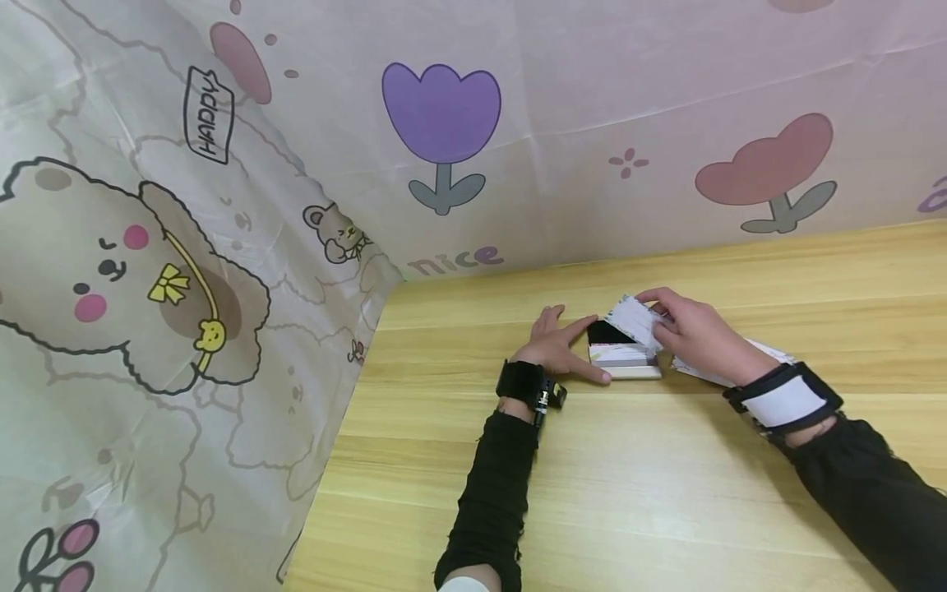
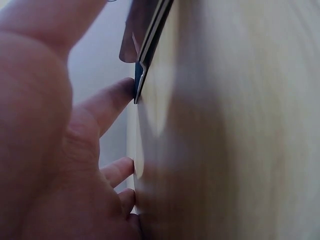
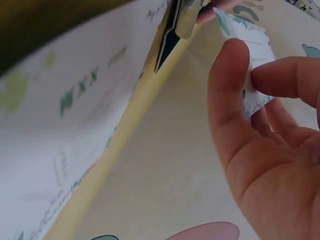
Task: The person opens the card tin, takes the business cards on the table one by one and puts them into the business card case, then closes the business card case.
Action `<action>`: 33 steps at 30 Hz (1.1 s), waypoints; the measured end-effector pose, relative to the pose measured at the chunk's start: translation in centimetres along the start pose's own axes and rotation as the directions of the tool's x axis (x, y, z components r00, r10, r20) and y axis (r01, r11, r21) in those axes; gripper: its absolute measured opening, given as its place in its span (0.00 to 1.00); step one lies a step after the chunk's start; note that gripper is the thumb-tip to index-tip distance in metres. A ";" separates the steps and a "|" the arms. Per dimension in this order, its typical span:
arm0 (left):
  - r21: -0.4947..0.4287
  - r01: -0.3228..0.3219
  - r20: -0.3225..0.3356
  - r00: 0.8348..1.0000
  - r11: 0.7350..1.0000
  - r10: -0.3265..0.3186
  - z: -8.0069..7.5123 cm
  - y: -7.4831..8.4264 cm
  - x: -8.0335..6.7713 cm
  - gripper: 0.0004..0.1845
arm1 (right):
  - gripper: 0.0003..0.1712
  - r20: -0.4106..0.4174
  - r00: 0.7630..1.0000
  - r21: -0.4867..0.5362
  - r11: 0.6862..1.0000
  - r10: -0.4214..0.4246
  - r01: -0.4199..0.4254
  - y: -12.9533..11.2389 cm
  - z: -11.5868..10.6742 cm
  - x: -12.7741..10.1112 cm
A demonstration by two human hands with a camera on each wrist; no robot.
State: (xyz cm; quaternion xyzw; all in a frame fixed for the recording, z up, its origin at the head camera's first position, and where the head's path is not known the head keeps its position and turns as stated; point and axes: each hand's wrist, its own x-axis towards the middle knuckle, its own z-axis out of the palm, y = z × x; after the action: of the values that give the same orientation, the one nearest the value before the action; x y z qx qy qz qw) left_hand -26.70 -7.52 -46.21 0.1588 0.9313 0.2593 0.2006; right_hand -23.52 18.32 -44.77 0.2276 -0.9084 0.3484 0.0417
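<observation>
A small shallow box [image 1: 625, 373] with a dark inside lies on the table, holding white printed cards [image 1: 617, 353]. My left hand [image 1: 551, 349] spreads its fingers at the box's left end, thumb near the front corner and index finger at the back corner. In the left wrist view, the index fingertip [image 2: 127, 89] touches the box's edge. Above the box, my right hand [image 1: 695, 333] pinches a white card [image 1: 632, 316] between thumb and fingers. The right wrist view shows this card with a green leafy border; whether it is one card or several, I cannot tell.
More white printed paper [image 1: 710, 370] lies on the table right of the box, partly under my right wrist; it looms large in the right wrist view. The wooden table [image 1: 636, 485] meets a patterned cloth [image 1: 577, 164] behind and on the left.
</observation>
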 end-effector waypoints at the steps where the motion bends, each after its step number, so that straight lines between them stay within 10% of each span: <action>1: -0.002 0.000 -0.001 1.000 1.000 0.000 0.0 0.0 0.0 0.58 | 0.25 -0.003 1.000 0.001 1.000 -0.008 0.008 -0.1 0.1 0.0; 33: 0.022 0.005 -0.008 1.000 1.000 -0.005 0.1 0.0 0.1 0.58 | 0.26 0.051 0.981 -0.139 0.971 -0.190 0.195 0.3 2.4 0.0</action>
State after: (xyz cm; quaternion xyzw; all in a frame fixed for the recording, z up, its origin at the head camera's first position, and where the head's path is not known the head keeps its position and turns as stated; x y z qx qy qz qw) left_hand -26.74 -7.43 -46.35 0.1577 0.9352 0.2493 0.1959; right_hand -23.44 16.90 -46.76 0.3175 -0.9053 0.2721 0.0746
